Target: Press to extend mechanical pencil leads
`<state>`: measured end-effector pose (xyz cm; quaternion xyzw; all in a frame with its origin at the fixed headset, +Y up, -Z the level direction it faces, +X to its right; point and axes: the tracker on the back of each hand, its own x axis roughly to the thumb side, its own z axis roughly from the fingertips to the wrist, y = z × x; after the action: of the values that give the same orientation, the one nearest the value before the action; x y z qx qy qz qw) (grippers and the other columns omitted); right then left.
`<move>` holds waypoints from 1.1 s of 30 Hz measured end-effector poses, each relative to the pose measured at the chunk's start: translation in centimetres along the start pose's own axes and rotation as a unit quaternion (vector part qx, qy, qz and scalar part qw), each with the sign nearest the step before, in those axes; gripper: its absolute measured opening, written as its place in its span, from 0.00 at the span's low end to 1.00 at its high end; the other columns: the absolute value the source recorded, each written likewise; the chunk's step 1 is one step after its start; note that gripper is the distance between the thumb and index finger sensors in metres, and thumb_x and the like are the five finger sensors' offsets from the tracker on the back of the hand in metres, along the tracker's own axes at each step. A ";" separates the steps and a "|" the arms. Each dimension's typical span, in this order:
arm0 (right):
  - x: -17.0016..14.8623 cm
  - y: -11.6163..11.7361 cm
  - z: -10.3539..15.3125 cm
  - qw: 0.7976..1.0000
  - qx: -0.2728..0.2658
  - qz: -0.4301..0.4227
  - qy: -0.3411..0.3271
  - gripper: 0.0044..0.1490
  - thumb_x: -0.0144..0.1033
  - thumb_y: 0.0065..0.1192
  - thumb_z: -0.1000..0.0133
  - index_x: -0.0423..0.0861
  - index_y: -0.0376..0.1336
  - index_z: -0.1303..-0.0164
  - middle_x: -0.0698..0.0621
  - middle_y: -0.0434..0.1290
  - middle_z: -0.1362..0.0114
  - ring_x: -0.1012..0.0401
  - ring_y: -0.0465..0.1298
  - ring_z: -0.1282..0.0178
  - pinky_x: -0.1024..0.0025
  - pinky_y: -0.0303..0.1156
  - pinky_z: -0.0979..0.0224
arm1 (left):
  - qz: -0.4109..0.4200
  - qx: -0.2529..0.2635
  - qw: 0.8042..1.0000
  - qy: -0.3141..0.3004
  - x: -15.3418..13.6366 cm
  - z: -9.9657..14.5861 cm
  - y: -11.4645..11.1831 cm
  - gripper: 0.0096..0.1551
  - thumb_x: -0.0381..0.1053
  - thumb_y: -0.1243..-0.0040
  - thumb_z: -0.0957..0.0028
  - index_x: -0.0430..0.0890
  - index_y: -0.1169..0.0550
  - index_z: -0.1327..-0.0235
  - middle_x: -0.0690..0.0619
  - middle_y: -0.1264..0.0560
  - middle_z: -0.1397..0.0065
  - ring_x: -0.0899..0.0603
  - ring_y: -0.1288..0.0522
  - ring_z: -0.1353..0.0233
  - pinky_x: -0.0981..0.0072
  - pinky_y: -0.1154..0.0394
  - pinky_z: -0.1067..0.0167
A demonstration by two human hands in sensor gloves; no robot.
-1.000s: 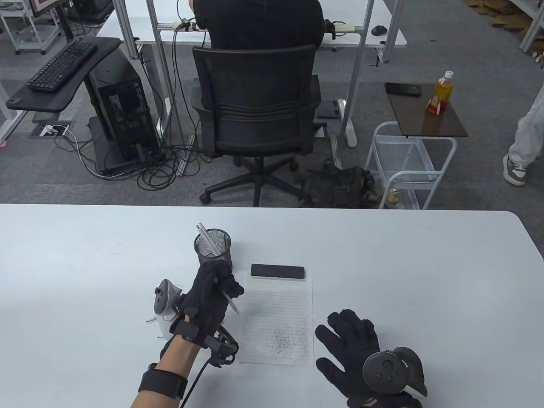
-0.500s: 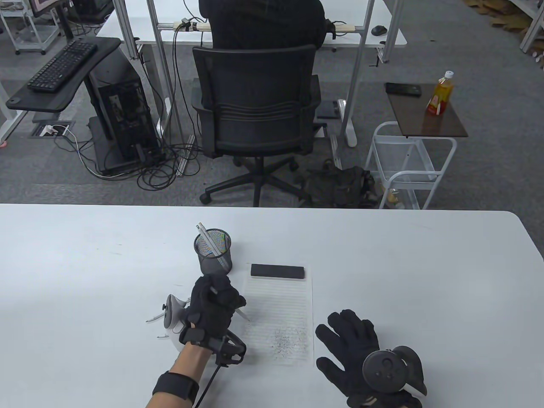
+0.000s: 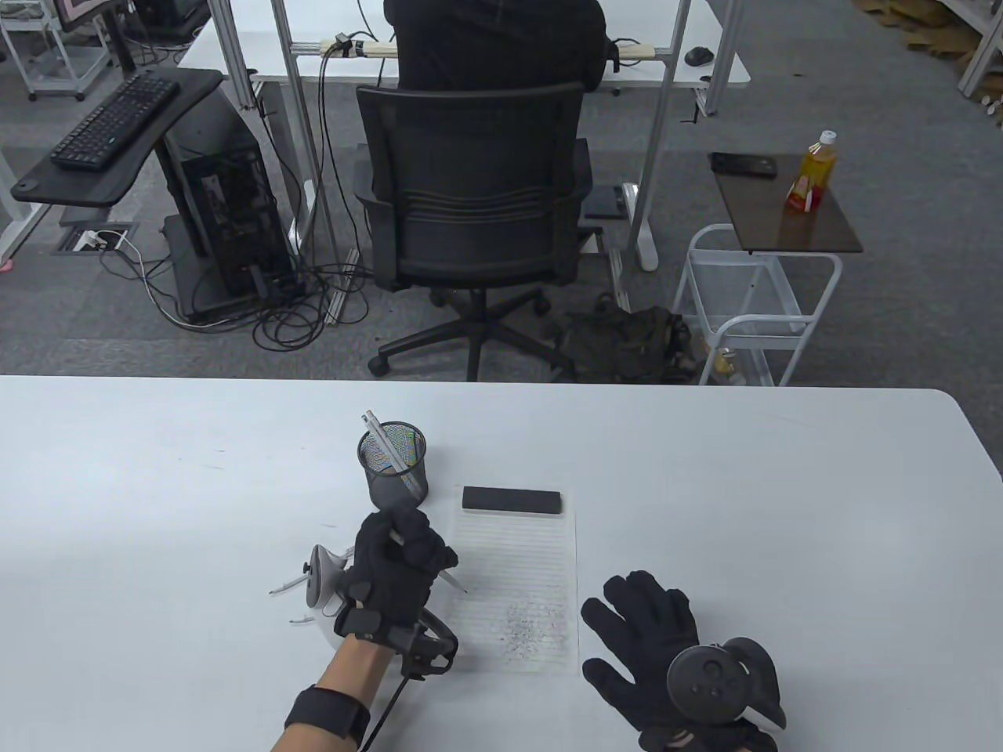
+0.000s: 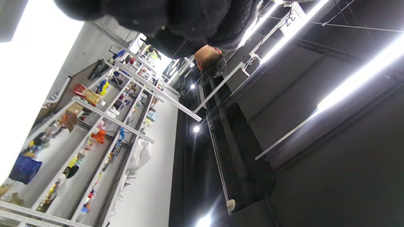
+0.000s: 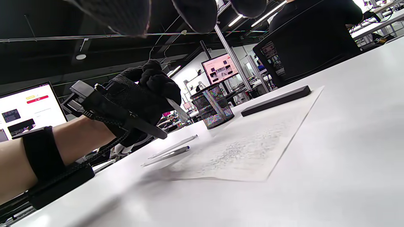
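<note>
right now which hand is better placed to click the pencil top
Left. The left hand already grips the mechanical pencil, tip angled down over the lined paper. The right hand rests flat and spread on the table, beside the paper, holding nothing.

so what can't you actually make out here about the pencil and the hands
- Pencil top end: table view, buried in the left hand; whether a thumb presses it is hidden.
- Lead: too small in table view, blurred in right wrist view.
- Left wrist view: shows only ceiling and shelves.
- Right hand: wrist cut off by bottom edge.
</note>
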<state>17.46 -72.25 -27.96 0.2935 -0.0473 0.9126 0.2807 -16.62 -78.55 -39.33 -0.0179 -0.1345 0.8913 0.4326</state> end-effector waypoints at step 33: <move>0.0 0.1 0.0 1.000 0.004 -0.001 0.003 0.44 0.56 0.59 0.39 0.43 0.59 0.17 0.32 0.53 0.15 0.27 0.48 0.16 0.19 0.41 0.28 | -0.068 0.025 0.997 -0.005 -0.6 0.1 2.5 0.30 0.65 0.53 0.45 0.45 0.18 0.51 0.55 0.19 0.64 0.42 0.21 0.61 0.40 0.25 0.45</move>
<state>17.45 -72.36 -27.96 0.2922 -0.0427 0.9132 0.2809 -18.21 -80.50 -39.89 0.0063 -0.1155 0.8632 0.4914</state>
